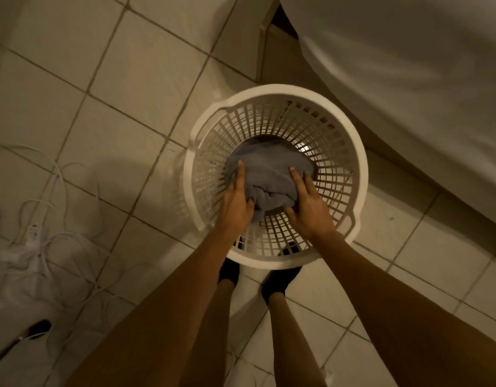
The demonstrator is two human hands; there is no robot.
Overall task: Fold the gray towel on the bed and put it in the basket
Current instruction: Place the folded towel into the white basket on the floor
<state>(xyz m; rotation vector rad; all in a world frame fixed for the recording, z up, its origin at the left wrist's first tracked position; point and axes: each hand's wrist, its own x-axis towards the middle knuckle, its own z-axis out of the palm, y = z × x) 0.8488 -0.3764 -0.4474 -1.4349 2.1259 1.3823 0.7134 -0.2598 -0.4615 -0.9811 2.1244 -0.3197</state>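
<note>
The folded gray towel [269, 174] lies inside the round white basket [361, 174], which stands on the tiled floor beside the bed [409, 65]. My left hand [237, 202] lies along the towel's left side with fingers stretched forward and the thumb tucked against the cloth. On the towel's right side is my right hand [305, 202], fingers extended over the fabric and thumb under its near edge. Both hands are down inside the basket.
White cables and a power strip [34, 233] sprawl over the tiles at the left. A white sheet hangs off the bed at the upper right. My feet in dark socks [277, 283] stand just below the basket.
</note>
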